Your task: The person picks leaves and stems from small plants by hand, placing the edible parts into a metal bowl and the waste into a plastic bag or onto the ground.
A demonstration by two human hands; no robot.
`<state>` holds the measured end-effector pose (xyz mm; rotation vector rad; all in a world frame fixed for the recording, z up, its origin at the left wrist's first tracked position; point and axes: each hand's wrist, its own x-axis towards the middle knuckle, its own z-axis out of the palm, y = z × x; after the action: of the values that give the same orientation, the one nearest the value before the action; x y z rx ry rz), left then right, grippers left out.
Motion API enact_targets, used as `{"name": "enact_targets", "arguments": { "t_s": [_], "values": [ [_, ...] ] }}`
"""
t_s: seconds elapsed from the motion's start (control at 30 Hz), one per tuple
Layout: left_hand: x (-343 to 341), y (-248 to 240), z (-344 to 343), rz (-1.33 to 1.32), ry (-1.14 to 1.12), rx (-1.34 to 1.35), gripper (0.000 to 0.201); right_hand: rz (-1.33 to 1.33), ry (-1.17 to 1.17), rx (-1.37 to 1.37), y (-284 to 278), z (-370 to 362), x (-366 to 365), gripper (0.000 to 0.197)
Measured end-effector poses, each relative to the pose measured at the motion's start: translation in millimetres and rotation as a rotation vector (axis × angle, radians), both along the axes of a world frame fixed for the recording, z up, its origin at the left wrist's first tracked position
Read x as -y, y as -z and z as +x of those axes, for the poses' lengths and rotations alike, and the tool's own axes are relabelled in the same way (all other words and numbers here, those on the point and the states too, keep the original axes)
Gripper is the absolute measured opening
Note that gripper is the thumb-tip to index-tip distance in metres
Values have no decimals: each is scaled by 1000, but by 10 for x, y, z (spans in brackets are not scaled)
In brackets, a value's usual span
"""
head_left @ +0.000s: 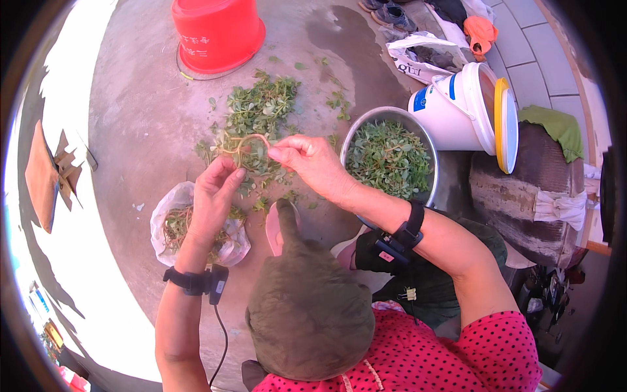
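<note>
My left hand and my right hand are raised over the concrete floor, fingertips pinched. A thin, pale brown plant stem loops between them, its right end in my right fingertips. The other end runs down to my left fingertips. Just beyond lies a loose pile of leafy green plants. Beside my left wrist sits a thin white plastic bag with stems in it. To the right of my right hand stands a round metal basin holding picked greens.
An upturned red bucket stands beyond the pile. At the right, a white bucket leans over with a yellow lid against its mouth. Near it are a bag and shoes. Cardboard lies far left.
</note>
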<state>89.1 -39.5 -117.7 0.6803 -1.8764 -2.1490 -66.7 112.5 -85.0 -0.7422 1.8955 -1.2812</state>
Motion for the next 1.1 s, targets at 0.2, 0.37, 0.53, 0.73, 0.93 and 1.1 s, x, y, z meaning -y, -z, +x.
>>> {"name": "enact_targets", "arguments": {
  "t_s": [0.2,0.37,0.53,0.73,0.93,1.1],
  "values": [
    [-301,-140,51,-568,-71,-73,11,-148,272,975,41,182,144,27],
    [-378,-177,36,-500,-35,-3,13,-243,73,840,110,239,171,20],
    [-216,-449,120,-420,-142,306,35,-177,122,634,69,136,103,15],
    [-135,-458,-56,-1063,8,-47,50,-97,74,508,-12,194,130,16],
    [-30,-354,-63,-909,367,-32,26,-72,-20,181,-16,73,114,22],
    [-43,-222,-81,-947,277,99,12,-64,44,239,-10,152,118,25]
  ]
}}
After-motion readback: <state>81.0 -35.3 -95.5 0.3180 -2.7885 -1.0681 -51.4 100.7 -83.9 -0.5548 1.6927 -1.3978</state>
